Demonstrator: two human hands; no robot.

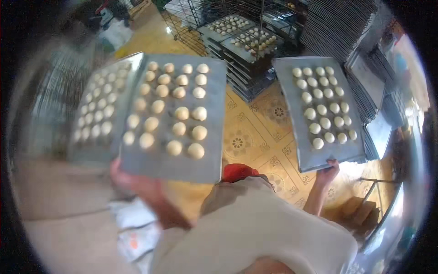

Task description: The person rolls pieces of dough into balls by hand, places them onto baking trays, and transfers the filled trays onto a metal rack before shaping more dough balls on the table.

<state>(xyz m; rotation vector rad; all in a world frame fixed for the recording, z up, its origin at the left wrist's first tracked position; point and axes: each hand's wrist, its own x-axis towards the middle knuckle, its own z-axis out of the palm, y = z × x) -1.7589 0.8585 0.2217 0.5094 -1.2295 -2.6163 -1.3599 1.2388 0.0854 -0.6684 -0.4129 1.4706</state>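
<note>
My left hand, smeared by motion, is closed on the near left corner of a grey baking tray. Rows of round, pale dough balls sit on it, spaced apart. Off to the right, my right hand grips the near edge of a second baking tray, with its fingers partly hidden at the rim. That tray also bears rows of dough balls. Both trays are held up above the floor, one on each side of my body.
Another tray of dough balls adjoins the left tray, blurred. Ahead stands a stack of loaded trays beside a wire rack. At the right rises a tall pile of thin dark sheets. Patterned tile floor shows between the trays.
</note>
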